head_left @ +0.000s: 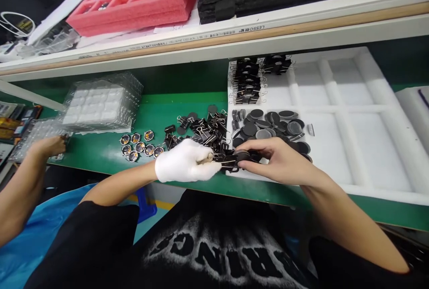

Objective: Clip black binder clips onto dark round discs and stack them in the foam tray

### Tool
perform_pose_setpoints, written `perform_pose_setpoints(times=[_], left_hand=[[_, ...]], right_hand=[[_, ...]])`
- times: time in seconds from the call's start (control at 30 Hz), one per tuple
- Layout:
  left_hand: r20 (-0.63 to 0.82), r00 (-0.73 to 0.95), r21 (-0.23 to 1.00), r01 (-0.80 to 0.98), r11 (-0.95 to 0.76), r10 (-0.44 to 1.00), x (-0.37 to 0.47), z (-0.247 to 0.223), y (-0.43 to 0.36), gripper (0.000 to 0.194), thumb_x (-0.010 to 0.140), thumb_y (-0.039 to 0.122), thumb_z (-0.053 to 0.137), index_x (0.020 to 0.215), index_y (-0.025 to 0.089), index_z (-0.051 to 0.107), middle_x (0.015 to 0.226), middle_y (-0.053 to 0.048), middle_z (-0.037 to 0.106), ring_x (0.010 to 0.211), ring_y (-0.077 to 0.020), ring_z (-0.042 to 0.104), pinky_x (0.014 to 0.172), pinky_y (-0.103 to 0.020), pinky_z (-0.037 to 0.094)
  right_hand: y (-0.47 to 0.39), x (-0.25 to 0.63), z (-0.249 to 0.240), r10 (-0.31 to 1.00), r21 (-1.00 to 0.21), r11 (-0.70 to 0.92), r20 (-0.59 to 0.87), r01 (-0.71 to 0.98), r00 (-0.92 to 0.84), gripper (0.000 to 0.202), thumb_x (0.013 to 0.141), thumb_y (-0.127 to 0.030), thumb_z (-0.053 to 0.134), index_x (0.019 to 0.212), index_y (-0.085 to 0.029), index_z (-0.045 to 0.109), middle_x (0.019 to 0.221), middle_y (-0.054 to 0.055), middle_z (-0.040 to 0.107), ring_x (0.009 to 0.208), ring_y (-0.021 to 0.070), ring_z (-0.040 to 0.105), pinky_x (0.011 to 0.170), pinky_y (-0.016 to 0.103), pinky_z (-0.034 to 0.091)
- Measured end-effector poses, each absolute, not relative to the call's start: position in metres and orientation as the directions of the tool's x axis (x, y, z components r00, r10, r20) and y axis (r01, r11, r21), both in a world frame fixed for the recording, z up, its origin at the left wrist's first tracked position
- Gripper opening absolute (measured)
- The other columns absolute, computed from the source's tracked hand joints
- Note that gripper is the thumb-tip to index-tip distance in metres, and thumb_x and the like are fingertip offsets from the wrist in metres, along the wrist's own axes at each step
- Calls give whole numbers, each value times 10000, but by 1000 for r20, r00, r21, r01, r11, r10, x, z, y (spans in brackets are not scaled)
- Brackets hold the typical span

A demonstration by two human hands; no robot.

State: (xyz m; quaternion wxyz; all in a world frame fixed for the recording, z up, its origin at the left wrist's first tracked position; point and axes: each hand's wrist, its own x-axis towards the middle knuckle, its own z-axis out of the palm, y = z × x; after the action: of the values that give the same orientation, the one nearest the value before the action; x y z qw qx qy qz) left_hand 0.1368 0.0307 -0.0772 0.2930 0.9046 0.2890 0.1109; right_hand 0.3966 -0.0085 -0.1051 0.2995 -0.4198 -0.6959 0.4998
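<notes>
My left hand (187, 161), in a white glove, pinches the wire handles of a black binder clip (229, 164). My bare right hand (279, 160) holds a round black disc (241, 157) between thumb and fingers, up against the clip's black jaws. Whether the jaws are around the disc's edge cannot be made out. Behind my hands lies a pile of black binder clips (209, 130) on the green table. Dark round discs (256, 128) are heaped in the near left part of the white foam tray (360, 146), with rows of clipped black pieces (248, 81) behind them.
Small round parts with orange insides (140, 147) sit left of the clips. Stacked clear plastic trays (97, 103) stand farther left, near another person's hand (50, 147). A white shelf edge (214, 39) crosses above the table, with pink foam trays (134, 7) on the shelf.
</notes>
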Motion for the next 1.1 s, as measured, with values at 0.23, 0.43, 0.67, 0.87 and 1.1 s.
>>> perform_pose_setpoints(times=[0.23,0.43,0.67,0.87,1.1], left_hand=[[-41,789,557,528,-642,614,136,-78,33,397,877,406,605,581,191,451,492,63,405,480,-78,341,503,-243,275],[-376,701,831,544,-113,607,146,-68,36,627,1063,527,205,750,173,618,638,-45,668,569,-129,597,625,-264,477],[-266,636,813,552,-186,725,163,-61,41,459,997,548,472,694,203,458,581,40,562,508,-103,519,513,-239,387],[-188,690,752,559,-349,699,176,-66,47,419,973,500,514,687,197,470,572,61,508,527,-94,469,506,-236,319],[-29,656,590,620,-517,754,165,-70,45,615,977,500,545,1515,222,434,969,-23,704,886,-203,672,807,-321,516]], right_hand=[[-11,399,-109,896,-899,245,67,363,-439,171,903,-354,716,1030,-274,798,970,4,811,839,207,760,738,312,589],[-15,399,-118,802,-628,598,465,498,-376,209,951,-234,661,1070,-348,789,1173,25,785,1137,295,720,898,470,552],[-14,412,-103,881,-698,468,418,541,-223,774,821,-437,826,1510,-329,490,1505,105,582,1377,368,553,1115,592,434],[2,413,-82,933,-923,66,-78,379,-351,444,829,-382,782,1239,-236,692,1124,67,772,1046,250,730,925,417,584],[55,459,-84,928,-861,148,-49,487,-369,288,823,-451,760,978,-209,779,1005,61,786,889,228,725,835,392,564]])
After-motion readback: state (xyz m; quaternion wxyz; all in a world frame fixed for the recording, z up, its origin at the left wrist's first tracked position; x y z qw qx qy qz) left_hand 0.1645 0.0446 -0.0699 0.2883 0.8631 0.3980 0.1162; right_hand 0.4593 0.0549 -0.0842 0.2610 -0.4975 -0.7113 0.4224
